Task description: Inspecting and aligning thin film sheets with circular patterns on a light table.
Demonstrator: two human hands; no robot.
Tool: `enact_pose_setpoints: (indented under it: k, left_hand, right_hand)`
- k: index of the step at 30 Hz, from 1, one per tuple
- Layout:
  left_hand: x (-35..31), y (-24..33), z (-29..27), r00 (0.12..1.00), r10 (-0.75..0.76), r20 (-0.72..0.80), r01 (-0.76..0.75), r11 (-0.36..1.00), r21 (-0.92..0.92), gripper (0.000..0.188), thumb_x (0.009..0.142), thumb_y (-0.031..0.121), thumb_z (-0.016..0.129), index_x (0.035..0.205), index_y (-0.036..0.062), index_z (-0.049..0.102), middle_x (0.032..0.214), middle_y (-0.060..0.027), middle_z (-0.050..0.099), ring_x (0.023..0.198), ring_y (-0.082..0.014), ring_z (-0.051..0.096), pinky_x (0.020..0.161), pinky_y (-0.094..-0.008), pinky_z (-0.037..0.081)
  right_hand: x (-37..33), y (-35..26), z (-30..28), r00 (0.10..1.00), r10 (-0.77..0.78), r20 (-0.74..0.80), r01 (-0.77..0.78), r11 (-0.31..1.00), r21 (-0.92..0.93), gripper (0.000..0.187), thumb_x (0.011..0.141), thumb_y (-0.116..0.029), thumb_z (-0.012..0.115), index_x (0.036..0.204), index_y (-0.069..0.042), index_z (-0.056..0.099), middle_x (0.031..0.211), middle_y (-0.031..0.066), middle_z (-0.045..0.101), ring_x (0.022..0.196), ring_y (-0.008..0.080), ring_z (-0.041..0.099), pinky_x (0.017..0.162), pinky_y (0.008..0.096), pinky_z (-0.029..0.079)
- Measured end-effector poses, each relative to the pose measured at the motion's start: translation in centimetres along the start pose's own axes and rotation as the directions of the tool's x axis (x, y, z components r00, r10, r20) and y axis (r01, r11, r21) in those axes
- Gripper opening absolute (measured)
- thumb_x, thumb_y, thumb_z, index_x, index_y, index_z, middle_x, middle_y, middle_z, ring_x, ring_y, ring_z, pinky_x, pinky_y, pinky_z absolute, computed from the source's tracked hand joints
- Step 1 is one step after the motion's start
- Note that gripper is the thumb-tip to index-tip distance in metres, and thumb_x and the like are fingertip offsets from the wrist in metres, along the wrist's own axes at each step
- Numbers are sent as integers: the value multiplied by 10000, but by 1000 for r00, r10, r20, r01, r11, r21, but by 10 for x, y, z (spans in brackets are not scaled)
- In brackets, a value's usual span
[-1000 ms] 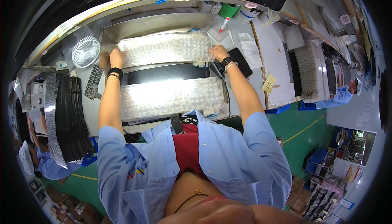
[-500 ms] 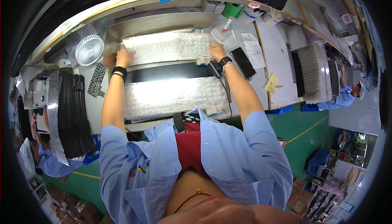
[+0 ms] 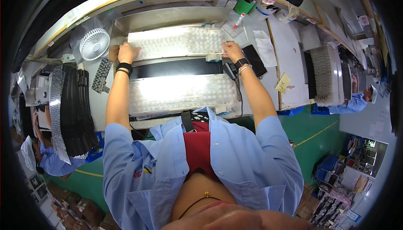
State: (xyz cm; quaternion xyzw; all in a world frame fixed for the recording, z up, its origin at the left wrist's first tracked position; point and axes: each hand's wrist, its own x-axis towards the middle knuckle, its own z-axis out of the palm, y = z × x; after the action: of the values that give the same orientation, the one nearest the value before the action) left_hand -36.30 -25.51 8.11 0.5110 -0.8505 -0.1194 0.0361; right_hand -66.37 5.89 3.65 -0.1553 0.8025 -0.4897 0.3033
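Observation:
A long clear panel (image 3: 176,43) with rows of keyboard-like cells lies on the bright far part of the bench. My left hand (image 3: 127,53) grips its left end, thumb over the edge. At the opposite end, my right hand (image 3: 232,51) has its fingers bent around the corner, beside small blue pieces. Closer to me, a second clear panel (image 3: 184,95) of the same pattern lies under strong glare. Between the two panels runs a black strip (image 3: 176,69). A small black device with a cable (image 3: 231,71) lies below my right wrist.
A white fan (image 3: 94,44) and a perforated keyboard plate (image 3: 101,75) stand to the left, near stacked black strips (image 3: 79,110). On the right are a black phone (image 3: 254,61), a red-capped marker (image 3: 239,20) and a yellow note (image 3: 283,82). Co-workers sit at both sides.
The whole view has shifted slightly. My right hand has moved a little to the right at the far panel's end; my left hand stays at its left end.

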Motion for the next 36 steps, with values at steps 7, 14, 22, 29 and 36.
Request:
enact_pose_setpoints:
  k: [7,14,22,29,36]
  left_hand:
    - [7,-7,11,1000,5,-19,-7,995,-101,535,604,341,762,896,-59,560,947,-250,580,941,-350,551,808,-386,454]
    - [14,3,5,997,-44,59,47,997,-58,598,613,323,761,972,-76,498,963,-258,581,935,-364,563,811,-396,454]
    - [29,-19,22,999,38,-16,-41,983,-181,394,719,234,655,961,-38,506,906,-267,583,910,-387,556,757,-431,439]
    - [25,-19,17,982,144,-121,-166,966,-196,433,665,182,700,1014,11,508,947,-259,578,934,-374,552,796,-420,437]
    - [3,-11,-2,959,228,-166,-239,970,-48,573,638,188,719,1124,-1,480,975,-272,564,948,-362,544,819,-399,439]
  right_hand:
    - [22,29,6,970,-229,-81,197,938,-284,198,798,-180,617,800,14,576,686,49,570,605,119,562,487,246,476]
    - [22,33,0,992,-98,-74,87,987,-135,187,785,-173,632,774,8,589,666,41,578,556,106,542,494,243,458]
    - [18,21,7,987,-122,-105,104,981,-167,241,757,-205,610,759,36,621,714,155,627,668,261,606,607,344,469]
    - [9,10,6,967,-181,-177,104,922,-373,297,750,-193,637,952,9,556,813,157,591,704,263,592,659,355,480]
    - [-24,-29,5,821,-562,-99,439,733,-520,375,707,-159,646,1034,-15,533,1035,205,543,1030,347,476,878,381,393]
